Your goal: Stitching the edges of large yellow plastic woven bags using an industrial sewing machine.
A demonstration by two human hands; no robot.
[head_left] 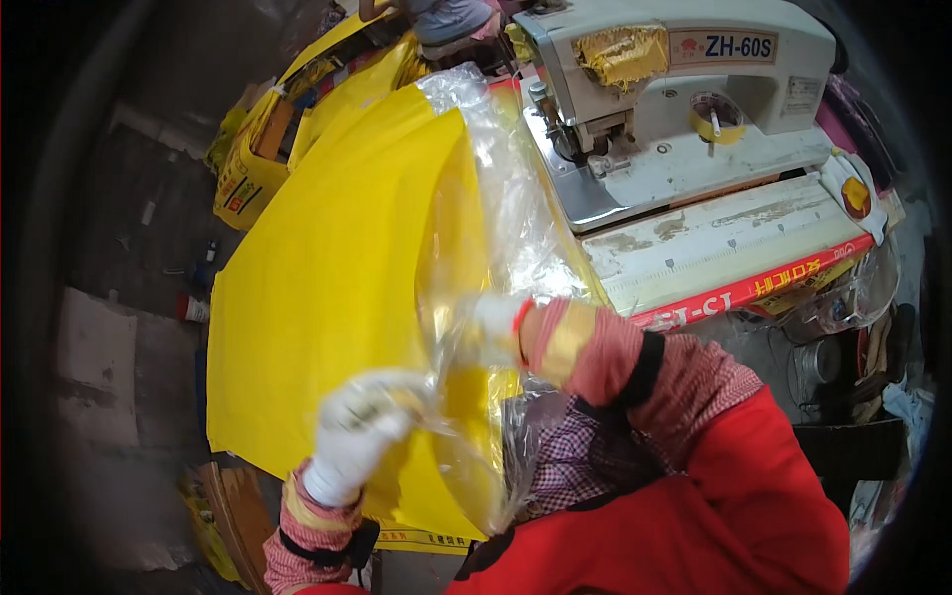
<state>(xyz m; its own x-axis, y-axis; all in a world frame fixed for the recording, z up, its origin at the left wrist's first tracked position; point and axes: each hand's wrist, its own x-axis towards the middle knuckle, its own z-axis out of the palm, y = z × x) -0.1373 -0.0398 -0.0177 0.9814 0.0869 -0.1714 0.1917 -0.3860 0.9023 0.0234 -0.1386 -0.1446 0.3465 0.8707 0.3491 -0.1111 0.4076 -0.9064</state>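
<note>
A large yellow sack (327, 288) lies spread in front of me, with a clear plastic liner (501, 213) along its right edge. My left hand (357, 431), in a white glove, pinches the near edge of the clear liner low in the picture. My right hand (494, 330), also gloved, is pushed inside the liner, so the plastic covers it. Both sleeves are pink check with yellow tape at the right wrist.
A grey-white industrial sewing machine (674, 109) stands on a worn table (724, 243) to the right. More yellow sacks (297, 109) are piled at the back left. Another person (446, 20) is partly visible at the top. Dark floor lies on the left.
</note>
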